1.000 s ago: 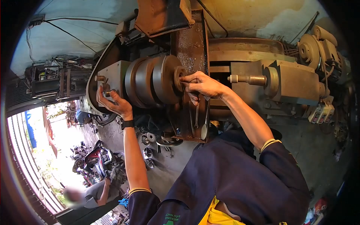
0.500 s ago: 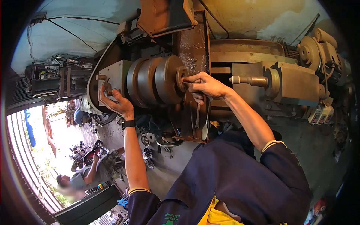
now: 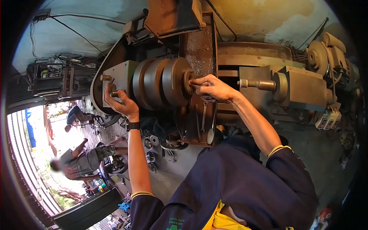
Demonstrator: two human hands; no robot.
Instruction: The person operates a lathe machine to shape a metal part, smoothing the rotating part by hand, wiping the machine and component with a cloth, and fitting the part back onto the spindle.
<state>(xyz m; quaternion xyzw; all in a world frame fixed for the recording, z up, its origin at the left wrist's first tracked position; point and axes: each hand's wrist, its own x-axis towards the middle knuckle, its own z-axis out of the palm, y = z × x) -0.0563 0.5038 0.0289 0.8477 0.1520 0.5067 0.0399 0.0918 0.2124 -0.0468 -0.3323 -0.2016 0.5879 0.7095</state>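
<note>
A machine with a drum-like stepped pulley [image 3: 173, 82] lies across the upper middle. At its left block [image 3: 122, 74], my left hand [image 3: 122, 106] curls its fingers and thumb around a short metal shaft end [image 3: 114, 93]. A second stub [image 3: 105, 78] sticks out just above those fingers. My right hand [image 3: 215, 89] is at the pulley's right side, its index finger and thumb reaching to the round hub [image 3: 188, 81]. The other fingers are folded in, and whatever lies between the fingertips is hidden. Further right, a shaft with a narrow tip [image 3: 257, 84] points toward the hub.
Below the hub, a wrench [image 3: 204, 117] lies in a rusty metal tray [image 3: 185, 134]. A motor [image 3: 326, 57] and a switch box [image 3: 328, 119] are at the right. Motorbike parts lie on the floor [image 3: 180, 163]. One person [image 3: 82, 163] stands at the left; another [image 3: 76, 115] bends behind.
Both my hands keep nearly the same places on the machine, while the view shifts slightly. At the left, the nearer person has turned and changed posture; the one behind shows more clearly.
</note>
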